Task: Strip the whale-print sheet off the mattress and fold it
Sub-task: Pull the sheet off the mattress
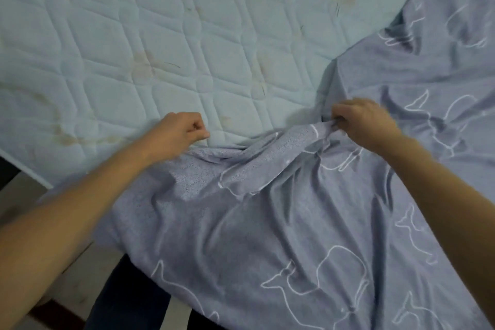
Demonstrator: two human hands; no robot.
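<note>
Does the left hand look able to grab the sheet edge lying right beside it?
Probably yes. The left hand is closed at the edge of the whale-print sheet, on the bare mattress, and nothing lies between them. The right hand already pinches a fold.

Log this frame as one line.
stage: stripping | sheet: part off mattress | left hand: closed at sheet edge, grip unclear | right hand: pinching sheet
</note>
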